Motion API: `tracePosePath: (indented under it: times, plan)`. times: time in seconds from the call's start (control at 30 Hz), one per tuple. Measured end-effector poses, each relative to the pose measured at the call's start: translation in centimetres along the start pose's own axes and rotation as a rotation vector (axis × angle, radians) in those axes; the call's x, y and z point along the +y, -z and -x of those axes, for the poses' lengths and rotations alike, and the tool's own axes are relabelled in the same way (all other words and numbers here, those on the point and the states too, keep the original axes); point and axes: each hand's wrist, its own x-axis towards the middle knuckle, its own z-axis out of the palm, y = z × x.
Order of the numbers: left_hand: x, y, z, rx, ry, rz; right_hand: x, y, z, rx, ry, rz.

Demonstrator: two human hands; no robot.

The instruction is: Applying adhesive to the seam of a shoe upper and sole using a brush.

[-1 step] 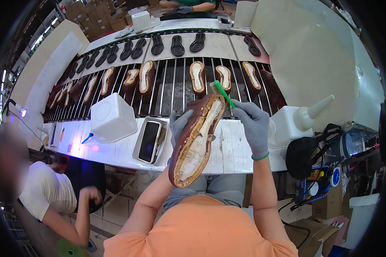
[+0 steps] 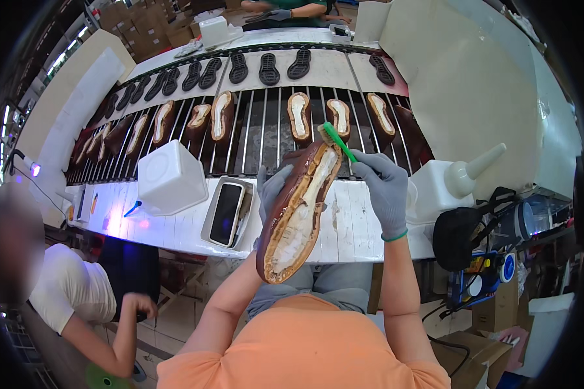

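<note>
A glossy brown shoe upper [image 2: 298, 223] is held bottom up and slanted in front of me, its pale insole ringed by a tan folded edge. My left hand [image 2: 271, 193], in a grey glove, grips it from the left side, with most of the fingers hidden behind the shoe. Between the fingers of my gloved right hand [image 2: 386, 188] is a slim green brush [image 2: 341, 142]. Its bristles are at the narrow far end of the upper, seemingly touching the rim there.
Several brown uppers [image 2: 299, 120] rest on a roller conveyor [image 2: 253, 146], with black soles [image 2: 268, 69] on a shelf beyond. The white table carries a white container [image 2: 170, 177], a phone [image 2: 227, 214] in a tray and a spouted white bottle [image 2: 438, 188]. A co-worker [image 2: 78, 285] sits at left.
The co-worker's hand at left has shifted slightly. My hands, the brush and the shoe upper are almost where they were.
</note>
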Motion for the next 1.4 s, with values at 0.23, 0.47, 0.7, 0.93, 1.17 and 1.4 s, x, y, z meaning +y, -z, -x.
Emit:
tracePosePath:
  times: [0.23,0.47,0.7,0.93,1.17,1.4]
  plan:
    - [-2.5,-0.2,-1.0,0.265,-0.380,-0.218,-0.9,0.9,0.8,-0.087,-0.008,0.111]
    - [-3.4,0.0,-1.6,0.257,-0.404,-0.271,-2.2,1.4,3.8,-0.285,-0.024,0.091]
    - [-3.3,0.3,-2.4,0.292,-0.425,-0.260,-4.9,1.0,6.4,-0.450,0.152,0.093]
    - [-2.4,-0.1,-3.5,0.291,-0.412,-0.285,-3.2,1.3,3.1,-0.156,0.058,0.122]
    - [-3.5,0.5,-4.2,0.259,-0.423,-0.319,-4.8,1.0,4.7,-0.365,0.415,0.306]
    - [-3.4,0.4,-4.3,0.210,-0.437,-0.327,-5.6,1.7,4.4,-0.381,0.356,0.291]
